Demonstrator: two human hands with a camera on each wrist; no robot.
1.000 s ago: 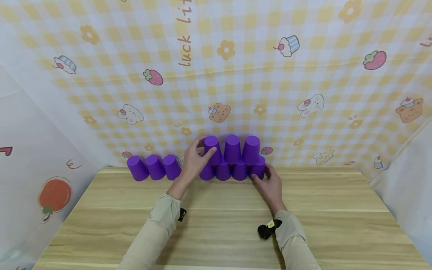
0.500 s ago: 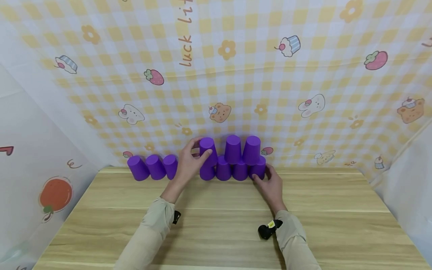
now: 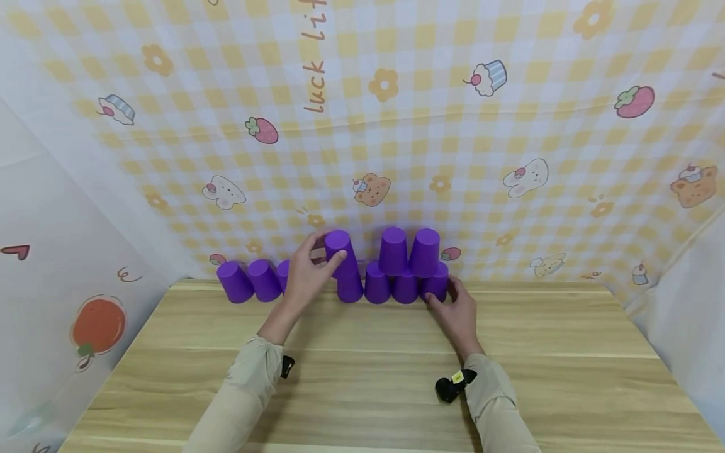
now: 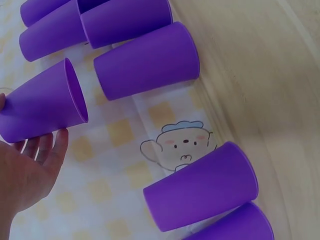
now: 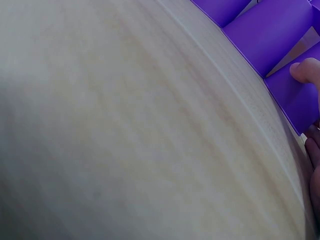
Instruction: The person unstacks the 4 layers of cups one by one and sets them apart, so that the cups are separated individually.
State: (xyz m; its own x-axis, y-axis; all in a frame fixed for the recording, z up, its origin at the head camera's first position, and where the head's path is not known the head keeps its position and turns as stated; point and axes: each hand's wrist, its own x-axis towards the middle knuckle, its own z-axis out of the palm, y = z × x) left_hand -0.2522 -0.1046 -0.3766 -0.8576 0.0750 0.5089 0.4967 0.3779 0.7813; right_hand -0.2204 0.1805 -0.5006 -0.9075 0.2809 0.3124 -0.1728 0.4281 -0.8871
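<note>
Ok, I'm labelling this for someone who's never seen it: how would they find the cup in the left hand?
At the far edge of the wooden table, upside-down purple cups stand before a checked cloth. Left of the two upper cups, the left hand grips the held cup. Unlike its neighbours, it rests on neither table nor another cup.

The left hand grips a cup (purple)
</note>
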